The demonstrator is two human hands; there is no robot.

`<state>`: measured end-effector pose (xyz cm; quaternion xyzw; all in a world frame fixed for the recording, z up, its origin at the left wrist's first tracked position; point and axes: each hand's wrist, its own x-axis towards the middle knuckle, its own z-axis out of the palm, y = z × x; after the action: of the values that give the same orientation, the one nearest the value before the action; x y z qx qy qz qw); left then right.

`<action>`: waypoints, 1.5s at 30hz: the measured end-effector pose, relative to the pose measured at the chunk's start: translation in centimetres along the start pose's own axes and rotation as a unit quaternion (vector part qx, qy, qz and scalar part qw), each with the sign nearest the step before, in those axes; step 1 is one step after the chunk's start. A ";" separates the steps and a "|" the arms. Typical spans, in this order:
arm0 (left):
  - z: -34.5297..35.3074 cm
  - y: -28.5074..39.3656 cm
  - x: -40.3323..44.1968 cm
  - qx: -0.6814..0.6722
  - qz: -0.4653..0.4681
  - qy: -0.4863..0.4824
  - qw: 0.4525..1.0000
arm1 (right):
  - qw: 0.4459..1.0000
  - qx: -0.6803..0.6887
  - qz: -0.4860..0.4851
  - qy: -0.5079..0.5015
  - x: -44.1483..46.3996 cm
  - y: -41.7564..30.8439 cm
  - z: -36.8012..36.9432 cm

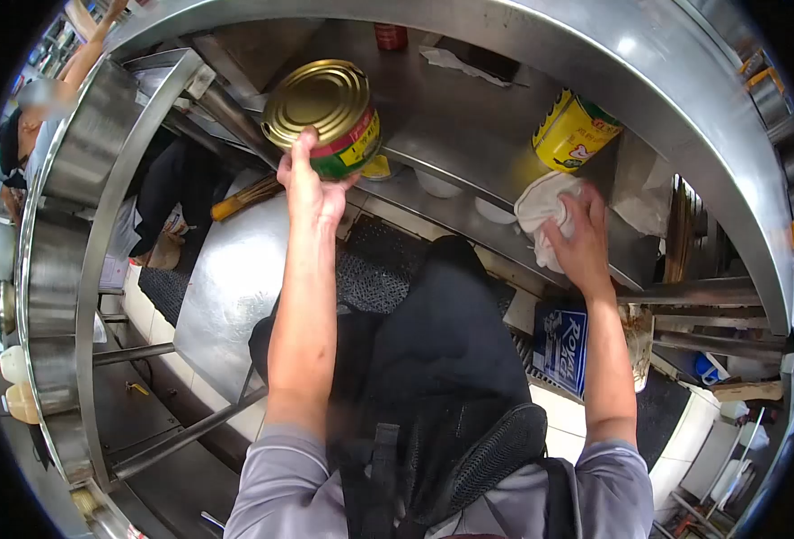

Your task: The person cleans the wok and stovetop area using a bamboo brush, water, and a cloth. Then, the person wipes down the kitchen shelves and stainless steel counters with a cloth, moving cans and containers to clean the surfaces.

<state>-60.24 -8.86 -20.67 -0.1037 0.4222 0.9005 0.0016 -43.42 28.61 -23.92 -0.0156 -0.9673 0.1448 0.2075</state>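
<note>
In my left hand [312, 184] is a large food can [348, 148] with a gold lid and a green, red and yellow label. It is tilted, lid toward me, at the left of the steel shelf [433, 121]. My right hand [581, 238] is closed on a crumpled white cloth [538, 202], held at the shelf's front edge. Just beyond the cloth, a yellow and green can [569, 130] stands on the shelf.
White bowls [494, 210] sit below the shelf edge. A red can [391, 36] and a torn white paper [463, 65] are at the shelf's back. A blue box [560, 349] stands low right. A steel frame [101, 269] rises left, with another person [33, 135] beyond it.
</note>
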 end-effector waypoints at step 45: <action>-0.2 -2.3 17.5 0.515 0.391 0.163 0.745 | 0.992 0.071 -0.101 -0.017 25.9 -15.1 18.3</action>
<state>-77.11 -9.04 -25.87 -0.0579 0.8193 0.4375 -0.3660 -74.08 11.51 -25.26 0.0993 -0.9546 0.1915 0.2052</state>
